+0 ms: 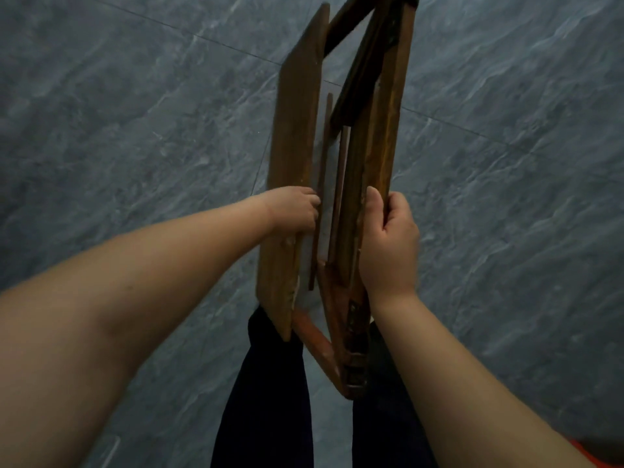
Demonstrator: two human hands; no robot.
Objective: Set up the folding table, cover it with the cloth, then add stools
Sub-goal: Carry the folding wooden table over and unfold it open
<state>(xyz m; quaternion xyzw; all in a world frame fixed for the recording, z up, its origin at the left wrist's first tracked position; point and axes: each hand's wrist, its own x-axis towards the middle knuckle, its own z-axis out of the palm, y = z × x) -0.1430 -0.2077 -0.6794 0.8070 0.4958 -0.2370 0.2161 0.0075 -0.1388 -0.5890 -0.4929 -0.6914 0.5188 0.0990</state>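
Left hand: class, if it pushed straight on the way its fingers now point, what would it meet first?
Probably the thin inner slat of the folding table, just past the left hand, which grips the left board; depth is unclear.

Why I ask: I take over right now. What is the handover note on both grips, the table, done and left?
The left grip holds the flat board of the folding table; the right grip holds its leg frame. Table is held on edge over the tiled floor, partly spread, not standing. Done: nothing finished. Left: open and stand it, cloth, stools; neither in view.
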